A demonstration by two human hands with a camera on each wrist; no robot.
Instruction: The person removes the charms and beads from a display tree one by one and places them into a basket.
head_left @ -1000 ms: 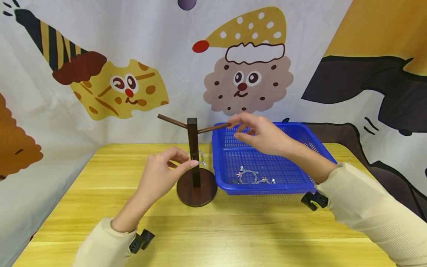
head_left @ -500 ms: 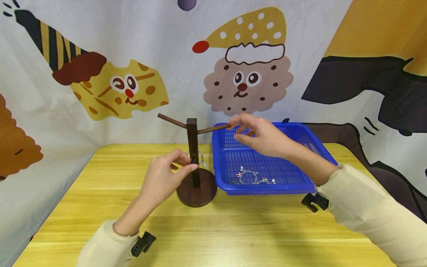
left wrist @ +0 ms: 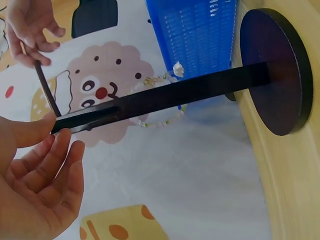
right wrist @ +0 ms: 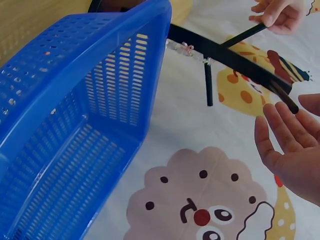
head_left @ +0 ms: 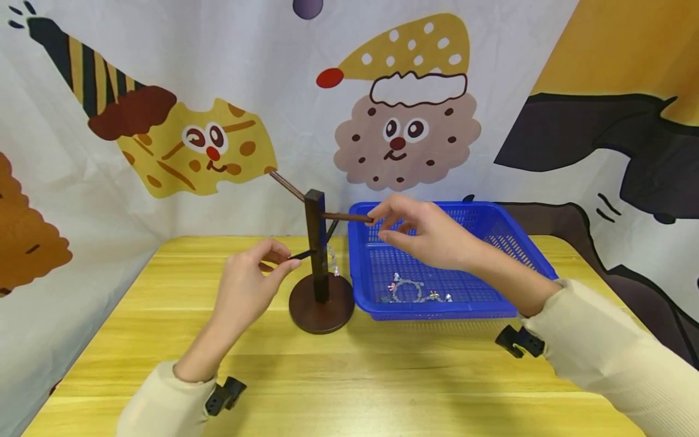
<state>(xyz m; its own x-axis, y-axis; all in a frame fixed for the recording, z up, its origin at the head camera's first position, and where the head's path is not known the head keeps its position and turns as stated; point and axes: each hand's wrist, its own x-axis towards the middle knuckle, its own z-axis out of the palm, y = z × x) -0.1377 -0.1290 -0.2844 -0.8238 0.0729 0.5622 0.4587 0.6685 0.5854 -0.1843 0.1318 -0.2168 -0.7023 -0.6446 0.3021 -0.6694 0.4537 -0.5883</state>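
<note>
A dark brown wooden stand (head_left: 318, 267) with a round base and several slanting pegs stands on the table. My left hand (head_left: 251, 282) pinches the tip of a lower peg (head_left: 302, 255) between thumb and index finger. Higher up, the fingertips of my right hand (head_left: 428, 237) hold the end of the upper right peg (head_left: 346, 216). A beaded charm bracelet (head_left: 334, 264) hangs from a rear lower peg, partly behind the post. In the right wrist view its beads (right wrist: 185, 49) show pale and pink beside the post.
Right of the stand, close to its base, sits a blue plastic basket (head_left: 448, 311) with beaded bracelets (head_left: 406, 291) inside. The wooden table (head_left: 349, 376) spreads out in front. A cartoon-printed cloth (head_left: 295, 121) hangs behind.
The stand has turned on its axis. The lower peg now points left, and my left hand has shifted left with it. My right hand has dipped slightly with the upper peg.
</note>
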